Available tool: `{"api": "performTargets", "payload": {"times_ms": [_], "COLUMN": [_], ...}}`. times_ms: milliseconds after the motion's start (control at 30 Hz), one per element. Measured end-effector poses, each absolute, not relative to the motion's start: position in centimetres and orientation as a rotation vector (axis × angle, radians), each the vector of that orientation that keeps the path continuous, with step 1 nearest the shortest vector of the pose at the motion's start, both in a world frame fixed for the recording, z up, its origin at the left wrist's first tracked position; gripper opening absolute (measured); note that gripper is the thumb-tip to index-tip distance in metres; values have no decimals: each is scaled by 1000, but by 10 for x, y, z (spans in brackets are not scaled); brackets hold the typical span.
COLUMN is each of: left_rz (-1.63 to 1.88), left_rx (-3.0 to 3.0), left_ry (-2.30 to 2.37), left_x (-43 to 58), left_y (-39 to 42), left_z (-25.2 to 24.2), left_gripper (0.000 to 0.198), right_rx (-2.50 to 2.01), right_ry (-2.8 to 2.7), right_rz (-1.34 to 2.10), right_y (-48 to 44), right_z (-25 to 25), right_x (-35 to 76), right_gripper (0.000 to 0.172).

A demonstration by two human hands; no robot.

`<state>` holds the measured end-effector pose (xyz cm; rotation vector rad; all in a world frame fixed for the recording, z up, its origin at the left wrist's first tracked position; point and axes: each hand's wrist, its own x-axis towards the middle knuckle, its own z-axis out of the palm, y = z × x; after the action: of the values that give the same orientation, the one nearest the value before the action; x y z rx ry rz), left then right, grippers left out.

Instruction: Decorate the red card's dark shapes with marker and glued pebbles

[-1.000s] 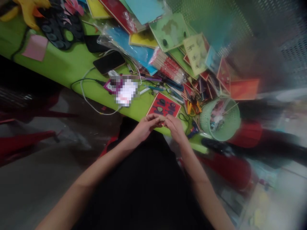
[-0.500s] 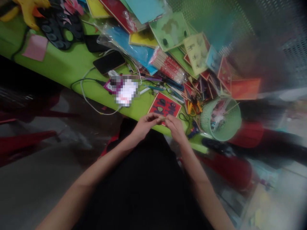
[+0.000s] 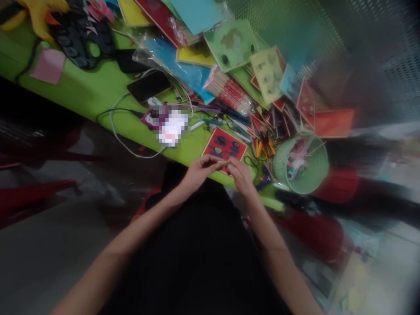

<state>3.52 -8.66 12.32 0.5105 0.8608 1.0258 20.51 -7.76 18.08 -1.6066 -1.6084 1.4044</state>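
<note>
My left hand and my right hand meet at the table's near edge, fingers pinched together. Between the fingertips is a small pale piece, too small and blurred for me to name. Just beyond my hands lies a red square card with dark rounded shapes and one light green piece on it; my fingers cover its near edge. To the right of the card are orange-handled scissors and a thin dark cord.
A light green basket with odds and ends stands at the right. Phones, one a black phone, and a white cable lie left. Bundled sticks and several coloured cards pile up behind on the green table.
Almost nothing differs. Both hands stay together over the card's near edge, with only a slight shift of the fingers and of the whole view.
</note>
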Motion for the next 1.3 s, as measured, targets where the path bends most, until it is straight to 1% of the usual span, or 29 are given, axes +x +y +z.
{"api": "performTargets", "payload": {"times_ms": [167,300,567,667,800,867,1067,1167,1267,1300], "left_rz": [1070,1126,1158,1125,1042,1028,938,884,854,845], "left_rx": [716,972,1077,924,512,384,189,69,-6,-20], "left_ry": [932,978,962,955,891,850,759,711,692,682], "left_x": [31,28,26,29,36,39,42,46,51,53], "left_y": [-86,-85,-85,-85,-86,-85,-84,-86,-89,-90], "left_z": [126,127,125,126,122,120,114,113,112,112], "left_gripper": [33,20,14,18,37,41,41,42,42,42], "right_rx": [-1621,-1638,-1629,-1623,-1628,-1639,-1636,-1638,-1640,-1641], "right_ry": [-1602,-1648,-1656,-1638,-1626,-1636,-1710,-1584,-1404,-1345], "right_rz": [1451,1438,1442,1434,1410,1381,1258,1232,1182,1186], "right_y": [-77,-73,-74,-74,-75,-75,-76,-80,-89,-93], "right_z": [184,186,184,184,181,179,173,170,162,158], "right_x": [205,204,207,207,206,205,205,206,204,203], "right_gripper": [36,40,37,38,38,37,29,27,20,23]}}
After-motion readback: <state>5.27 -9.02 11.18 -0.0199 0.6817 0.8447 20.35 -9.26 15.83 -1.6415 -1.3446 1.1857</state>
